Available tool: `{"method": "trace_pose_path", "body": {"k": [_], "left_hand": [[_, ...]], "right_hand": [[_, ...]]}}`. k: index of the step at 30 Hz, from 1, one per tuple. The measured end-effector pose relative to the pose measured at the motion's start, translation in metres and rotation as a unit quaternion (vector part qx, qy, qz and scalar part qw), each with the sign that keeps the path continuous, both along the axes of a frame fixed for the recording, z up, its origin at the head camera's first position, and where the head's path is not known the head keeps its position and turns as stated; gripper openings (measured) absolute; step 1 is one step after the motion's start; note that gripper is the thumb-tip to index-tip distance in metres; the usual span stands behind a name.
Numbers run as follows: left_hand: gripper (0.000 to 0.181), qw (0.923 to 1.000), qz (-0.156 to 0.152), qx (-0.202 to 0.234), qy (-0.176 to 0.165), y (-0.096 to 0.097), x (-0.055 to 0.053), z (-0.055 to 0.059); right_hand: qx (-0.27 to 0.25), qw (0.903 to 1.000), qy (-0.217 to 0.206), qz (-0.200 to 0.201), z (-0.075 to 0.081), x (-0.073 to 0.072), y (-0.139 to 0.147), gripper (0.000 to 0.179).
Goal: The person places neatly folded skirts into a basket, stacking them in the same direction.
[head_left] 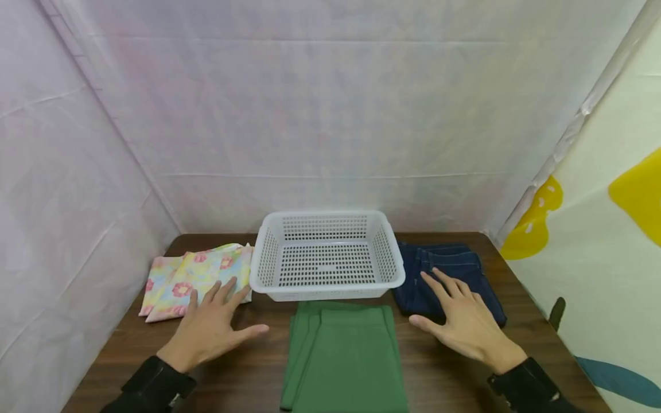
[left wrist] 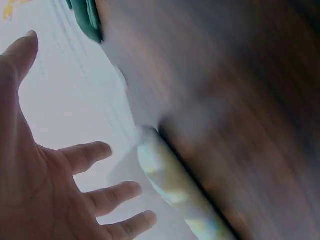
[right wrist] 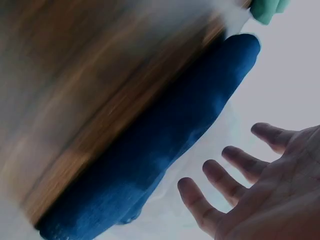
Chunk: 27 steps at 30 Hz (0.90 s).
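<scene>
My left hand (head_left: 209, 327), fingers spread, hovers near a folded floral cloth (head_left: 183, 284) at the left. On the other side my right hand (head_left: 462, 318) is spread over the near part of folded dark blue jeans (head_left: 454, 264). Both wrist views show a gap between fingers and cloth, and neither hand holds anything. Between the hands lies a folded green garment (head_left: 351, 361), its near end cut off by the frame. Behind it stands a white plastic basket (head_left: 326, 292) with slotted walls and nothing inside. The jeans (right wrist: 150, 145) show as a thick roll in the right wrist view.
Everything rests on a dark brown wooden table (head_left: 248, 367). White sheeting (head_left: 330, 126) hangs behind the table and along its left side. At the right hangs a pale sheet with yellow shapes (head_left: 640, 195).
</scene>
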<state>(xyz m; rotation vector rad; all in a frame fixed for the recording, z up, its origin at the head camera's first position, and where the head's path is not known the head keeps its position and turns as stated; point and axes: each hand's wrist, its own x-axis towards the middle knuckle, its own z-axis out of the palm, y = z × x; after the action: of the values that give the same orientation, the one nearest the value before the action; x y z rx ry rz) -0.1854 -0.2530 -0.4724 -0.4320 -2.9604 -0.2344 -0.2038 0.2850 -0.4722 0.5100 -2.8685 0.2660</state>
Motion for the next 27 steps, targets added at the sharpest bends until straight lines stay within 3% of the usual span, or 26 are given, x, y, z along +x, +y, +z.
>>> {"method": "trace_pose_path", "body": {"k": [9, 14, 22, 27], "left_hand": [[0.092, 0.9997, -0.015, 0.012, 0.016, 0.035, 0.018, -0.002], [0.093, 0.9994, -0.025, 0.025, -0.007, 0.056, 0.027, -0.003], [0.099, 0.9985, -0.020, 0.026, -0.044, 0.085, 0.031, -0.008], [0.103, 0.9983, -0.019, 0.029, -0.046, 0.101, 0.034, -0.011]], "right_hand": [[-0.011, 0.9999, 0.007, 0.007, -0.001, 0.019, -0.024, 0.093], [-0.032, 0.9994, -0.009, 0.008, -0.005, 0.026, -0.037, 0.091], [-0.057, 0.9979, -0.030, 0.001, -0.011, 0.032, -0.058, 0.094], [-0.069, 0.9958, -0.060, -0.008, -0.012, 0.037, -0.073, 0.099]]}}
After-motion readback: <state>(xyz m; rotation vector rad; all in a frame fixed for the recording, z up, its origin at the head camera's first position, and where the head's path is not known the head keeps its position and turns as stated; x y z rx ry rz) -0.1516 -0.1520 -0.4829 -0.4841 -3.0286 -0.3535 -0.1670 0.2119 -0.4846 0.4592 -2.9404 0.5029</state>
